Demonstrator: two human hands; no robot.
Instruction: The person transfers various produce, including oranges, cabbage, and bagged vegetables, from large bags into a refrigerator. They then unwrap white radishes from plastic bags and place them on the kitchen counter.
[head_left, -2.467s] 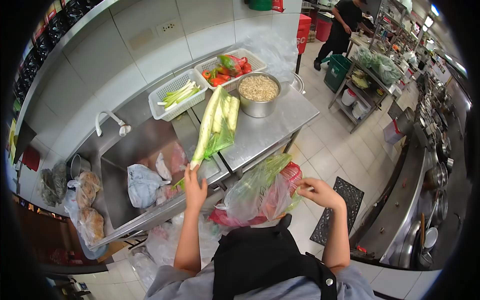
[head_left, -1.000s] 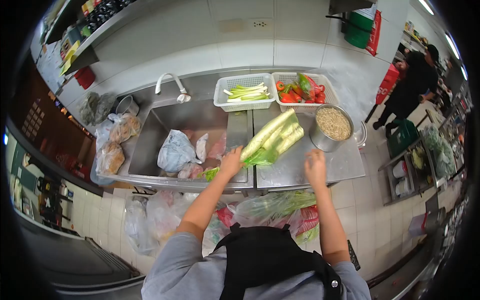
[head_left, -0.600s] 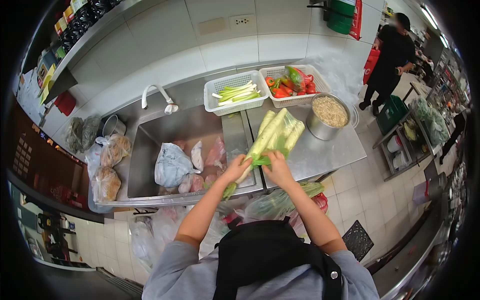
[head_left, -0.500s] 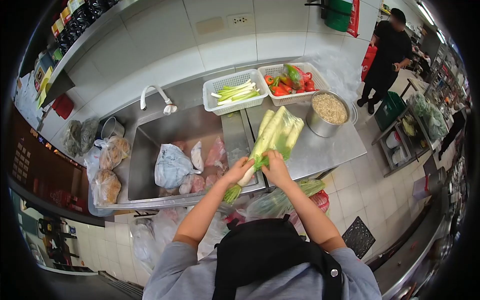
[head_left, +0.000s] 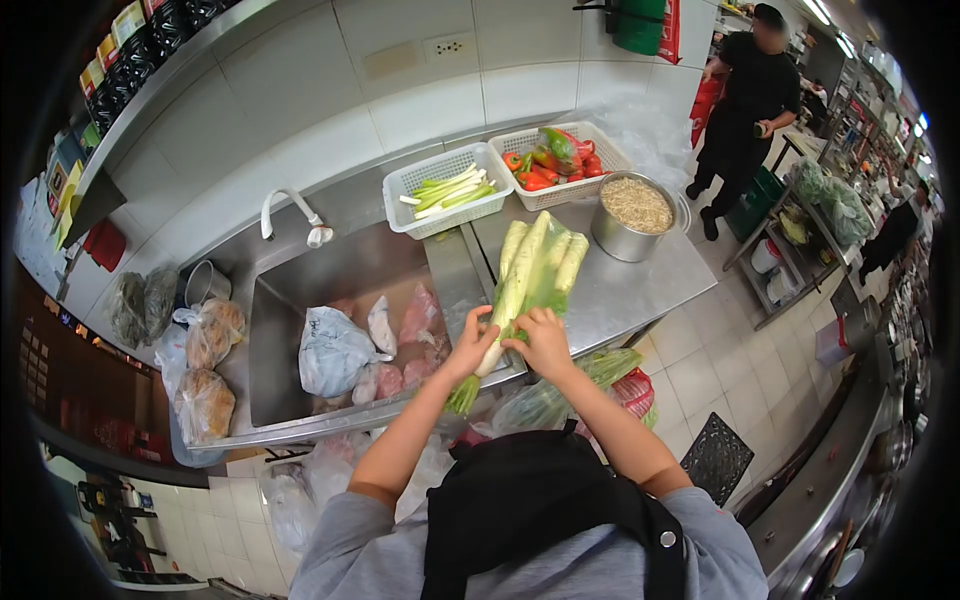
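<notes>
Long pale green-white vegetables [head_left: 527,265] in a green-tinted clear bag lie on the steel counter [head_left: 650,280], their leafy end over the front edge. My left hand [head_left: 472,345] is at the near end of one pale stalk, its fingers curled along the left side. At the bag's lower part, my right hand [head_left: 541,340] pinches the green plastic. Behind stand a white basket of cut green-white stalks [head_left: 445,190], another basket of red and green peppers [head_left: 560,160], and a metal pot of pale sprout-like strands [head_left: 636,208].
The sink [head_left: 285,350] at the left holds bagged pinkish pieces and a whitish bag [head_left: 335,350]. A faucet [head_left: 290,215] rises behind it. Bagged brown items [head_left: 205,405] sit at its left. Filled plastic bags [head_left: 520,405] lie below the counter. A person in black [head_left: 745,110] stands back right.
My right hand has come from the right onto the bag, and both hands now meet at its near end. The vegetables are turned more upright in view. The person at the back has shifted.
</notes>
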